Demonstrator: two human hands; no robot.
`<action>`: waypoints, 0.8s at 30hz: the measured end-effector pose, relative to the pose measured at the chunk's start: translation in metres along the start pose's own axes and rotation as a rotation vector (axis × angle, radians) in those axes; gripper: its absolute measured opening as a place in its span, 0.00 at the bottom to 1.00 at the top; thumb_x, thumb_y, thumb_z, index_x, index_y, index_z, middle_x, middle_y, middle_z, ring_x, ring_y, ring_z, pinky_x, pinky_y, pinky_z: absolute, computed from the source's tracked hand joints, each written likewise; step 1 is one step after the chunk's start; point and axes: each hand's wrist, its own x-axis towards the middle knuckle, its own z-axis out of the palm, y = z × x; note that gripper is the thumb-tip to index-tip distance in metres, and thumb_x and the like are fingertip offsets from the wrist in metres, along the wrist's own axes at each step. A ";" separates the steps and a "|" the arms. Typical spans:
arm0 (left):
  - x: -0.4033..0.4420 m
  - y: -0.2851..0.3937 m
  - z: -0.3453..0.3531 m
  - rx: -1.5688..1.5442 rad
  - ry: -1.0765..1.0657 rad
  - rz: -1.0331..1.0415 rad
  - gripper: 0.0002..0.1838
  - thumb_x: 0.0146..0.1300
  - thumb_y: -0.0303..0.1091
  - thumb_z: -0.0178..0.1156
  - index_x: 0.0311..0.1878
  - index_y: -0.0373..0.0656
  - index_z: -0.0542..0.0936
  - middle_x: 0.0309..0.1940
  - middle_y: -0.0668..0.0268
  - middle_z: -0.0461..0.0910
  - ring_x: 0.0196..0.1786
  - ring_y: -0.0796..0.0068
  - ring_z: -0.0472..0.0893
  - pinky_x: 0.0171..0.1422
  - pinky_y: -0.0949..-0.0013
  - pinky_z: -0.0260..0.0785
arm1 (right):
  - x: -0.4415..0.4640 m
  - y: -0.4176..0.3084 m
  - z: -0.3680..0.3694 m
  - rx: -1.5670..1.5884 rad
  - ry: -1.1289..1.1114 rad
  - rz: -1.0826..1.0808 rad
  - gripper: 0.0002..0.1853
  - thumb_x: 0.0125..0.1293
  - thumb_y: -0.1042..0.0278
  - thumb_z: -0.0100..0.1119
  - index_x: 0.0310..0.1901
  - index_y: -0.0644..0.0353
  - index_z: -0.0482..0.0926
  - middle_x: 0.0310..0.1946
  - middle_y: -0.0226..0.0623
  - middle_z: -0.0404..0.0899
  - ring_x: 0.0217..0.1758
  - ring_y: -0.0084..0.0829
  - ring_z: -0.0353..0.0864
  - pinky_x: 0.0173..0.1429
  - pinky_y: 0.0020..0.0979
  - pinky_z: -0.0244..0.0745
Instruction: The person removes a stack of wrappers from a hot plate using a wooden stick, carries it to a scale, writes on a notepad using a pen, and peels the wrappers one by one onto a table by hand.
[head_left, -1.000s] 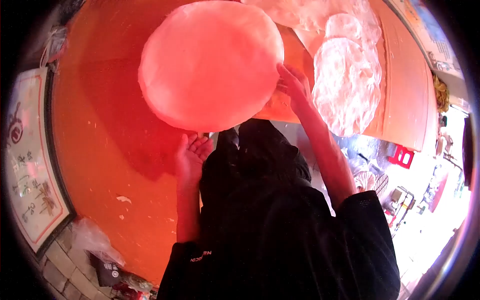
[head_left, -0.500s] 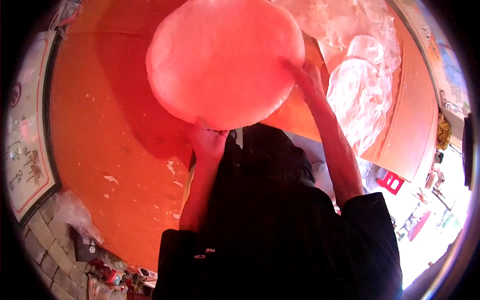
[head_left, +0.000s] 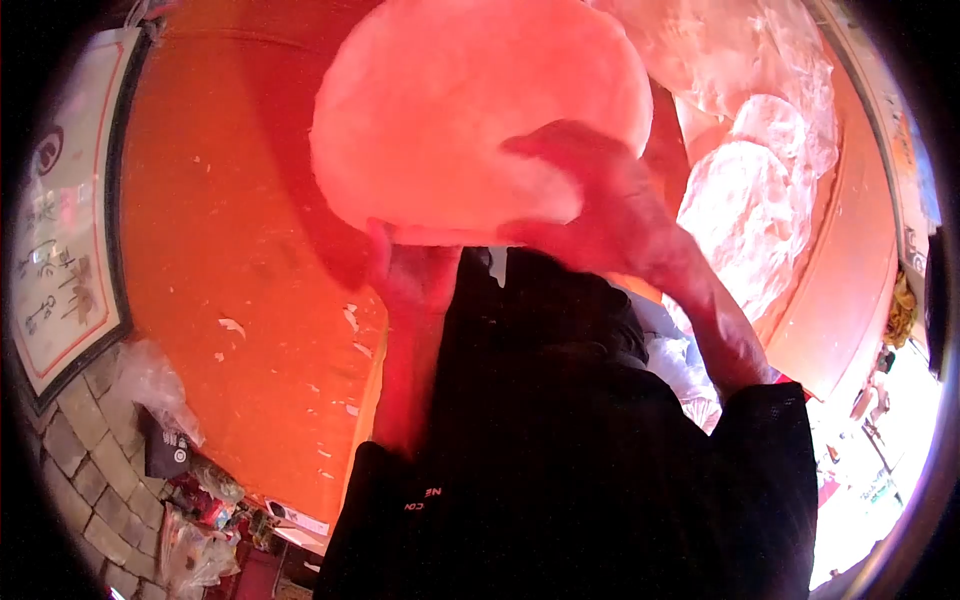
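Observation:
A large round sheet of what looks like dough (head_left: 440, 110), tinted pink by the light, is held up in front of my chest. Its lower edge is nearly straight. My left hand (head_left: 412, 270) grips that edge from below, its fingers partly hidden behind the sheet. At the lower right, my right hand (head_left: 610, 205) curves around the sheet, with one digit over its face and another along the bottom edge. Motion blurs both hands a little.
Thin, whitish round sheets (head_left: 740, 220) lie on the right side of the orange tabletop (head_left: 230, 400). Small white scraps (head_left: 232, 326) dot the left side. A framed sign with writing (head_left: 75, 210) stands at far left. Plastic bags (head_left: 155, 390) lie by the paved floor (head_left: 85, 450).
My right hand has moved from the right rim down and inward toward the lower edge. The sheet's lower edge has gone from rounded to straighter. The whole view has shifted slightly.

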 end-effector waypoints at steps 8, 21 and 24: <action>0.014 0.017 -0.012 0.255 0.122 -0.102 0.29 0.68 0.38 0.54 0.70 0.42 0.60 0.65 0.62 0.67 0.67 0.63 0.68 0.68 0.56 0.62 | 0.014 0.032 0.016 0.333 -0.267 0.215 0.14 0.50 0.68 0.73 0.40 0.58 0.85 0.36 0.36 0.83 0.39 0.28 0.81 0.45 0.30 0.76; 0.015 0.024 -0.089 0.350 0.447 -0.213 0.30 0.57 0.26 0.57 0.64 0.33 0.64 0.59 0.54 0.71 0.60 0.55 0.73 0.65 0.53 0.68 | 0.030 0.048 0.040 -0.096 -0.028 -0.131 0.06 0.57 0.69 0.63 0.28 0.61 0.78 0.22 0.38 0.79 0.23 0.44 0.78 0.29 0.42 0.70; 0.013 0.052 -0.079 0.459 0.465 -0.182 0.31 0.57 0.27 0.58 0.65 0.34 0.63 0.60 0.55 0.70 0.61 0.56 0.72 0.66 0.54 0.67 | 0.051 0.041 -0.012 0.258 0.050 0.082 0.07 0.61 0.67 0.61 0.32 0.62 0.81 0.26 0.33 0.81 0.28 0.33 0.81 0.33 0.34 0.74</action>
